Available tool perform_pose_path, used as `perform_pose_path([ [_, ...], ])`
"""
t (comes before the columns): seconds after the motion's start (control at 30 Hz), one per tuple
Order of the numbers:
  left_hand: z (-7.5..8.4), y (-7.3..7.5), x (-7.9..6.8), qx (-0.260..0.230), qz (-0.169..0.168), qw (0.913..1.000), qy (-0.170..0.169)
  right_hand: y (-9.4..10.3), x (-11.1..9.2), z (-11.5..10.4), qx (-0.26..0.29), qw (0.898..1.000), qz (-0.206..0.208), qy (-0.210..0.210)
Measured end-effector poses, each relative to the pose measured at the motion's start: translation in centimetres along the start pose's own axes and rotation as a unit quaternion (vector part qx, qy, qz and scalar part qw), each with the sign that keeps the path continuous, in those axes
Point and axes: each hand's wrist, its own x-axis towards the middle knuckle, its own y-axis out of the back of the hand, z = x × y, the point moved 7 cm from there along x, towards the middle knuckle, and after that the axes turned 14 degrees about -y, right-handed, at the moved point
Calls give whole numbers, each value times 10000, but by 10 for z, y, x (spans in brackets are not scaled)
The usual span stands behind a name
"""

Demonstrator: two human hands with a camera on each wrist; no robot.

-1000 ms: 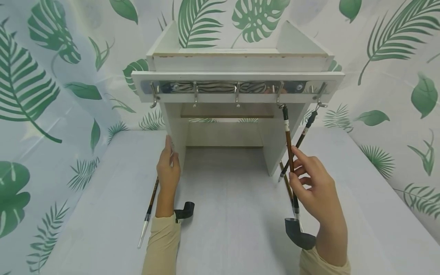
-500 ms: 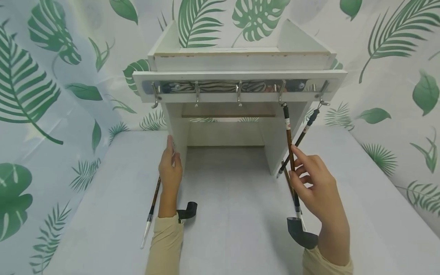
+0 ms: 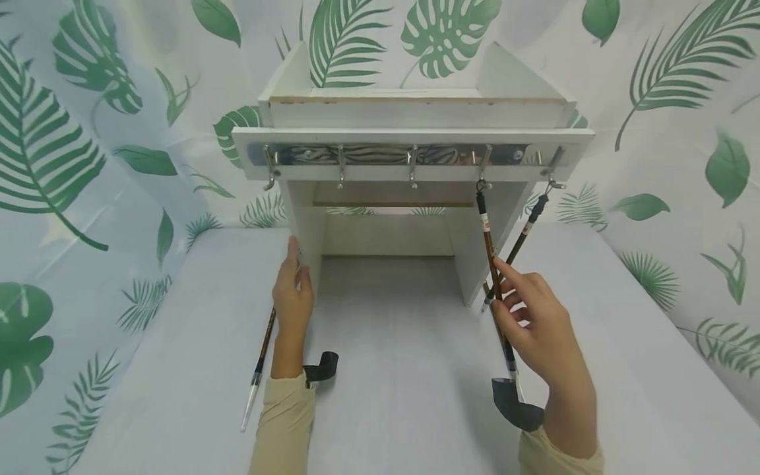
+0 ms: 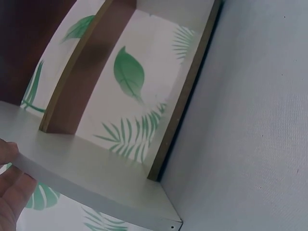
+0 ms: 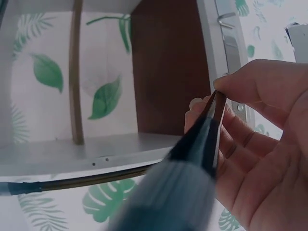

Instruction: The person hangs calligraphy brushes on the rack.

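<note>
My right hand point(image 3: 531, 323) pinches the brown shaft of a calligraphy brush point(image 3: 487, 231) between thumb and fingers. The brush's top loop is at the tip of the fourth hook point(image 3: 483, 168); whether it sits fully over it I cannot tell. Its capped bristle end point(image 5: 168, 192) looms blurred in the right wrist view. A second calligraphy brush point(image 3: 525, 231) hangs tilted from the rightmost hook point(image 3: 555, 168), crossing behind the held one. My left hand point(image 3: 292, 297) grips the front edge of the white shelf's left side panel point(image 4: 96, 173), thumb inside and fingers outside.
The white shelf unit point(image 3: 415, 113) carries a front rail with several metal hooks. Another capped brush point(image 3: 261, 356) lies on the pale table point(image 3: 386, 396), left of my left forearm. One more shaft point(image 3: 495, 323) shows behind the held brush. A leaf-patterned backdrop point(image 3: 148, 198) surrounds everything.
My right hand has shifted slightly left, and the top of the held brush has moved left along the fourth hook's end. The left hand stays on the panel.
</note>
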Motion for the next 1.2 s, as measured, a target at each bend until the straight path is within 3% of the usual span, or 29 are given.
perform_pose_path([
  [0.3, 0, 6, -4, 236, 60, 9997, -19, -12, 4, 8, -46, 9999, -149, -58],
  [0.43, 0, 6, -4, 109, 101, 9999, -70, -21, 5, 13, 36, 9993, -301, -210],
  [0.87, 2, 2, 4, 166, 64, 9997, -155, -27, 15, 14, 284, 9993, -231, -66],
  [1.2, 1, 1, -1, 101, 29, 9998, -172, -47, 15, 34, 755, 9966, -172, -280],
])
